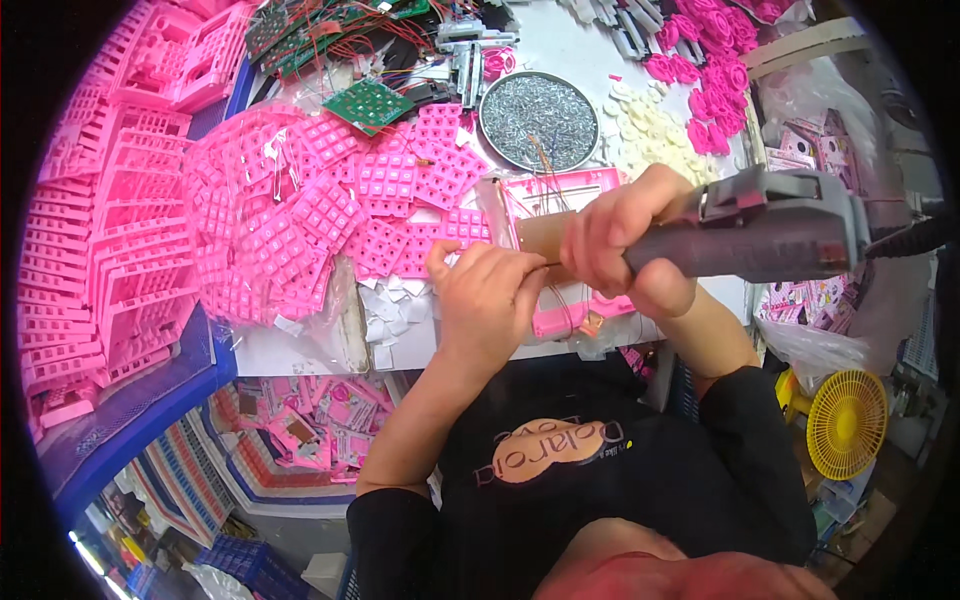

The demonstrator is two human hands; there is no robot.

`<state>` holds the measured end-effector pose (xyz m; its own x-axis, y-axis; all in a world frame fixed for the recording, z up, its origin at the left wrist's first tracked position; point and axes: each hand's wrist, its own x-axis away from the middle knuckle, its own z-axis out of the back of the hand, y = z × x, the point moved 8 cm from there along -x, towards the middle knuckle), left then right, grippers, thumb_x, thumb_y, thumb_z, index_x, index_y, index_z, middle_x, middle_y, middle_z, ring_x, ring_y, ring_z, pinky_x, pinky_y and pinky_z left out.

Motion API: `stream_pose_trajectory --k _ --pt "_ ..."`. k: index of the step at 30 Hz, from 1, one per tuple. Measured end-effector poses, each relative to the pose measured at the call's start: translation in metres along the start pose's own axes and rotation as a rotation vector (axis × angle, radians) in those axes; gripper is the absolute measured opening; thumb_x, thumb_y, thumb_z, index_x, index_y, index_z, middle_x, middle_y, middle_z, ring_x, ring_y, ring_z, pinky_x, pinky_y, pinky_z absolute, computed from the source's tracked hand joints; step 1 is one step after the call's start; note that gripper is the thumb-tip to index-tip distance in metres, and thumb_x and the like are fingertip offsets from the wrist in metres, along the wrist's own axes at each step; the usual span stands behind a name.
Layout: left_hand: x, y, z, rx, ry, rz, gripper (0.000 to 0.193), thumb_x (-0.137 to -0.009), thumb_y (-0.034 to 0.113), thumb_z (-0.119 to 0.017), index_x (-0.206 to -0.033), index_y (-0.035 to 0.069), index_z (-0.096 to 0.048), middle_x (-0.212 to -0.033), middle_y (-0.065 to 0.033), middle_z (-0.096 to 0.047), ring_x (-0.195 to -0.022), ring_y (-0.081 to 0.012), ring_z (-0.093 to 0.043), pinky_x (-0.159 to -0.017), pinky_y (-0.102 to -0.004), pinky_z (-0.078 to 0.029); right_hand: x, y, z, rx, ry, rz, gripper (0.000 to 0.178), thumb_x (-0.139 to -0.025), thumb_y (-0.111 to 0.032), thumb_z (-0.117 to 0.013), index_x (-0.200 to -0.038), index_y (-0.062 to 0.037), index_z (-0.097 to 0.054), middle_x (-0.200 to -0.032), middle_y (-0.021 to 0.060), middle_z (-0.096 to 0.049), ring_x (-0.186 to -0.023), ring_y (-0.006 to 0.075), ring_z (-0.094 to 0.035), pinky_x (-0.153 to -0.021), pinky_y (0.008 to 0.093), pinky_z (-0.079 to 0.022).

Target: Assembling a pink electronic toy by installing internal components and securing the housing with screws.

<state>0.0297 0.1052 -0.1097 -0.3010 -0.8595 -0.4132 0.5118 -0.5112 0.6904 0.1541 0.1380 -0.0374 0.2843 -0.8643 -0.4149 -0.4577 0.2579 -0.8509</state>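
My right hand [610, 230] is wrapped round a dark grey electric screwdriver [750, 245], which lies nearly level with its cord leading off to the right. Its tip is hidden by my fingers. Opposite it, my left hand [485, 295] has thumb and fingers closed in a pinch; what they hold, if anything, I cannot make out. Between and below the hands sits an open pink plastic casing [600, 182], with a brown board [545, 235] over it, partly covered by my fingers. Thin wires [543, 160] rise from it toward the far side.
A round tray [484, 120] of small screws stands beyond the casing. Pink keypads [320, 215] heap up at left, beside stacked pink casings [145, 250]. Green circuit boards [368, 106], cream discs [650, 130] and pink coiled parts [715, 95] lie farther back. A yellow fan [847, 425] stands lower right.
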Motion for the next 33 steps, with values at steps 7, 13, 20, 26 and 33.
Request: stream_pose_trajectory --k 7,13,20,26,33 --pt "-0.007 0.011 -0.01 -0.011 -0.041 -0.057 0.013 -0.077 0.014 -0.079 -0.084 0.014 -0.068 -0.08 0.0019 -0.067 -0.08 -0.0169 -0.062 -0.098 -0.0464 -0.031 0.015 -0.014 0.009 -0.015 0.086 0.016 0.04 -0.095 -0.04 -0.071 -0.103 -0.0107 -0.045 -0.06 -0.0015 -0.049 -0.048 0.0122 -0.047 -0.049 0.0296 -0.04" --pt "-0.007 0.02 -0.012 -0.064 -0.039 -0.116 0.015 -0.076 0.017 -0.08 -0.083 0.014 -0.067 -0.078 0.002 -0.062 -0.079 -0.018 -0.06 -0.099 -0.0477 -0.03 0.02 -0.014 0.006 0.038 0.081 0.022 0.04 -0.094 -0.039 -0.071 -0.103 -0.0107 -0.045 -0.06 -0.0011 -0.049 -0.049 0.0126 -0.046 -0.049 0.0297 -0.04" --pt "0.004 0.03 -0.012 -0.165 -0.229 -0.143 0.012 -0.075 0.018 -0.076 -0.083 0.015 -0.067 -0.089 0.0002 -0.058 -0.091 -0.0188 -0.057 -0.097 -0.0482 -0.032 0.033 -0.004 0.018 0.046 0.103 -0.026 0.04 -0.094 -0.038 -0.072 -0.103 -0.0107 -0.044 -0.06 -0.0005 -0.049 -0.051 0.0127 -0.047 -0.051 0.0289 -0.039" --pt "0.013 0.037 -0.029 -0.197 -0.379 -0.365 0.013 -0.077 0.019 -0.068 -0.09 0.017 -0.07 -0.088 0.0009 -0.057 -0.093 -0.0172 -0.057 -0.094 -0.0464 -0.037 0.045 0.016 0.02 0.157 0.073 -0.094 0.041 -0.095 -0.038 -0.071 -0.106 -0.0107 -0.042 -0.063 0.0015 -0.05 -0.053 0.0121 -0.046 -0.053 0.0305 -0.04" --pt "0.042 0.028 0.012 0.038 -0.211 -0.424 0.022 -0.071 0.011 -0.078 -0.089 0.017 -0.068 -0.081 0.0034 -0.059 -0.071 -0.0168 -0.056 -0.081 -0.0392 -0.036 0.049 0.02 0.018 0.198 0.032 -0.146 0.034 -0.094 -0.026 -0.072 -0.103 -0.0098 -0.043 -0.066 0.0023 -0.05 -0.054 0.0132 -0.047 -0.054 0.033 -0.042"
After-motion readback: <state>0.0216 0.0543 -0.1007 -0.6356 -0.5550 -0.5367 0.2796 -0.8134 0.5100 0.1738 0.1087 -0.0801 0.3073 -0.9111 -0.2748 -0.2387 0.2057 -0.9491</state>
